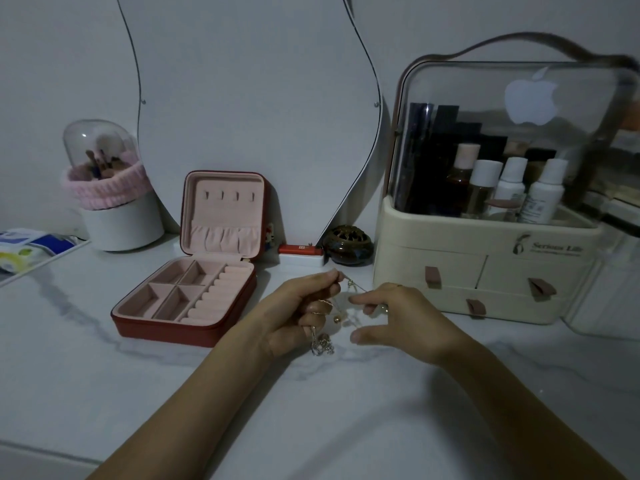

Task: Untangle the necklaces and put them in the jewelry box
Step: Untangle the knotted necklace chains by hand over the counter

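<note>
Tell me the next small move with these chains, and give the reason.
Probably ease the right hand gently away from the left hand to loosen the knot. Both pinch the tangled necklaces, a clump dangles below the left hand, and the jewelry box lies open with nothing visible in its compartments.

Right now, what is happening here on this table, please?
A person is working on tangled necklaces with both bare hands above a marble table. The left hand holds the bunch of chains, and some of it hangs below the fingers. The right hand pinches one thin strand stretched between the two hands. The red jewelry box lies open to the left, and its pink compartments show no necklace yet. So the untangling is not finished.
</note>
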